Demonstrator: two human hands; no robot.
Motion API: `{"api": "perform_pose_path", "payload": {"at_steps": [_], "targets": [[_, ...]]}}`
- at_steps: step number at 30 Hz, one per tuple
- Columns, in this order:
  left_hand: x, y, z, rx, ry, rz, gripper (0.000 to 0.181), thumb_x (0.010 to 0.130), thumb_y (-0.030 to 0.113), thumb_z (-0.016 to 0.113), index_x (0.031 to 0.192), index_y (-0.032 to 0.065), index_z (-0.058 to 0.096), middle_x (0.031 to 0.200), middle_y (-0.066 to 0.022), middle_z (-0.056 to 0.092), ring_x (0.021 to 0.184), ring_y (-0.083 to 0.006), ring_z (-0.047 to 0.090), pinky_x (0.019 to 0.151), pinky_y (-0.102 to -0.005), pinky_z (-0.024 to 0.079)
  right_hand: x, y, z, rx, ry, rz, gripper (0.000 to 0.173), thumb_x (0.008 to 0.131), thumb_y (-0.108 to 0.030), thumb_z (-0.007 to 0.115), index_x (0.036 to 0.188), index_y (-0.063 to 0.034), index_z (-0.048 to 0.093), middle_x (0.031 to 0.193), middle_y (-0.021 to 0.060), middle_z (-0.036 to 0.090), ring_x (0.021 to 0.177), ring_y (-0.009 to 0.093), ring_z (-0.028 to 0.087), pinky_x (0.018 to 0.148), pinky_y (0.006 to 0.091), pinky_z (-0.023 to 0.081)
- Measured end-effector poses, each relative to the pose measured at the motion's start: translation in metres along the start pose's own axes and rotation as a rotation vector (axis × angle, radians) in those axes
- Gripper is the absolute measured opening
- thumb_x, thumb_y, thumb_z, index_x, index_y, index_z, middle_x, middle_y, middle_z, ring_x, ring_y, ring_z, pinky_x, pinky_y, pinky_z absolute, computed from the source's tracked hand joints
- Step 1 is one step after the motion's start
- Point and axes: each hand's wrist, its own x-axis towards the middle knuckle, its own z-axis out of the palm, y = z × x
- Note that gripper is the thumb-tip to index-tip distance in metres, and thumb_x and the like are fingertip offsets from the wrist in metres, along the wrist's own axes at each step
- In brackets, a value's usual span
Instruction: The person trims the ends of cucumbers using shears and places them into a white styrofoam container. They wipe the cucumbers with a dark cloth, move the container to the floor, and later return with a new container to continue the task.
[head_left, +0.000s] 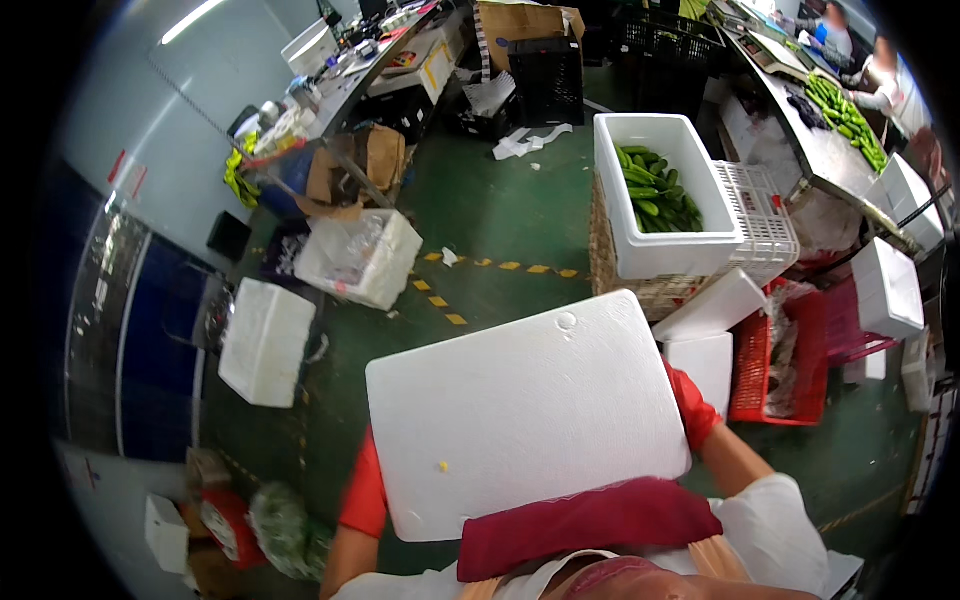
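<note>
A large white polystyrene foam box or lid (525, 412) fills the middle of the view, held level in front of my body. Its flat face has a small round dent and a yellow speck; its underside is hidden. My left hand (364, 484), in a red rubber glove, grips the left short side. On the opposite side is my right hand (691, 405), gloved the same way, with its fingertips out of sight. Beyond it stands an open white foam box (679, 251) partly filled with green cucumbers (652, 187), resting on a crate (637, 292).
Foam boxes (266, 345) and a foam box with plastic bags (375, 255) stand left. A red plastic crate (799, 397) lies right, beside foam pieces (697, 367). Farther right, people (885, 79) work at a long table (840, 157) bearing green vegetables. Yellow-striped tape marks the green floor (487, 202).
</note>
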Motion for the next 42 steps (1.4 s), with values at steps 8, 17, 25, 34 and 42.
{"api": "perform_pose_path", "payload": {"at_steps": [8, 17, 25, 34, 42], "targets": [[0.099, 0.157, 0.007, 0.048, 0.18, 0.134, 0.058, 0.102, 0.051, 0.04, 0.137, 0.0063, 0.05, 0.128, -0.0074, 0.058, 0.114, -0.0204, 0.053, 0.096, -0.0355, 0.045, 0.212, -0.189, 0.062, -0.404, -0.285, -0.443, 0.04, 0.096, -0.029, 0.051, 0.131, -0.0112, 0.047, 0.111, 0.021, 0.066, 0.102, 0.036, 0.064, 0.086, 0.0419, 0.049], [0.25, 0.277, 0.026, -0.011, 0.23, 0.197, 0.058, 0.102, 0.051, 0.039, 0.139, 0.0067, 0.049, 0.131, -0.008, 0.056, 0.117, -0.0221, 0.052, 0.098, -0.037, 0.045, 0.39, -0.374, 0.061, -0.343, -0.349, -0.303, 0.039, 0.098, -0.037, 0.04, 0.124, -0.013, 0.055, 0.11, 0.0191, 0.066, 0.101, 0.033, 0.063, 0.089, 0.04, 0.046], [0.464, 0.397, 0.055, 0.068, 0.063, 0.168, 0.059, 0.102, 0.051, 0.039, 0.14, 0.0071, 0.047, 0.133, -0.0086, 0.054, 0.119, -0.0236, 0.052, 0.099, -0.0384, 0.044, 0.528, -0.416, 0.028, -0.048, -0.12, -0.24, 0.051, 0.1, -0.05, 0.034, 0.119, -0.0138, 0.064, 0.111, 0.0149, 0.067, 0.103, 0.026, 0.062, 0.093, 0.0357, 0.044], [0.719, 0.534, 0.245, 0.307, -0.262, 0.098, 0.059, 0.102, 0.051, 0.038, 0.142, 0.0075, 0.045, 0.136, -0.0092, 0.053, 0.122, -0.0252, 0.051, 0.101, -0.04, 0.044, 0.622, -0.453, -0.098, 0.021, 0.263, -0.311, 0.041, 0.101, -0.039, 0.033, 0.119, -0.0099, 0.056, 0.108, 0.0179, 0.066, 0.099, 0.031, 0.063, 0.087, 0.0395, 0.047], [0.901, 0.589, 0.489, 0.512, -0.562, -0.012, 0.06, 0.102, 0.05, 0.037, 0.143, 0.0078, 0.043, 0.139, -0.0098, 0.051, 0.124, -0.0267, 0.05, 0.102, -0.0414, 0.044, 0.669, -0.471, -0.221, 0.021, 0.562, -0.305, 0.032, 0.101, -0.032, 0.04, 0.119, -0.0071, 0.049, 0.103, 0.0217, 0.064, 0.095, 0.035, 0.063, 0.081, 0.0404, 0.049]]}}
